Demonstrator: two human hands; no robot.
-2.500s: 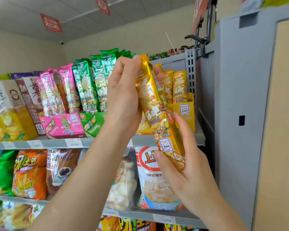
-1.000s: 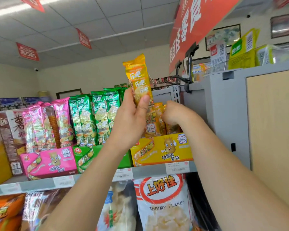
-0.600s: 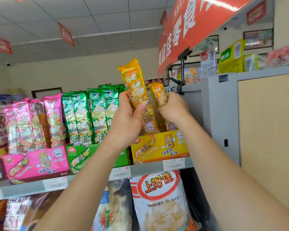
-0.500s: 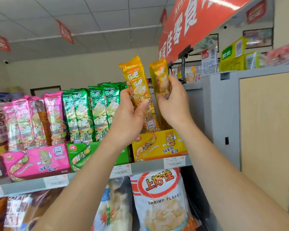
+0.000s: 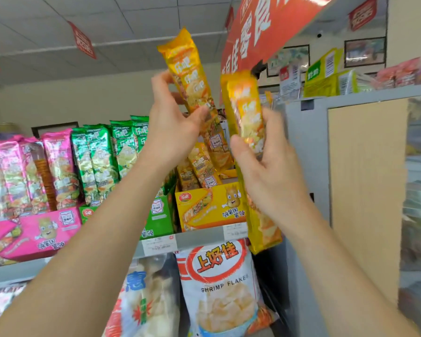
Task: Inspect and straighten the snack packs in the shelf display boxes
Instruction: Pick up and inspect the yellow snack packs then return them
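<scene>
Both hands are raised above the yellow display box (image 5: 209, 207), each holding one long yellow snack pack lifted clear of it. The left hand (image 5: 173, 132) clasps the left pack (image 5: 190, 74) around its lower middle, thumb across the printed face; the pack tilts up and to the left of the box. The right hand (image 5: 270, 176) grasps the right pack (image 5: 246, 110) at mid-length, thumb in front, and its lower end hangs past the box's right front corner. Judged purpose: the fronts are turned toward the viewer for inspection, and taking two out leaves room to square up the packs left in the box (image 5: 202, 164), which lean to the left. Hard to make out: the fingers behind both packs are hidden, so only the thumbs show the hold. The right pack is motion-blurred and its print unreadable. The box's front wall hides the feet of the leaning packs — how many remain cannot be counted. The green display box (image 5: 156, 215) to the left of the yellow one is partly covered by the left forearm.
</scene>
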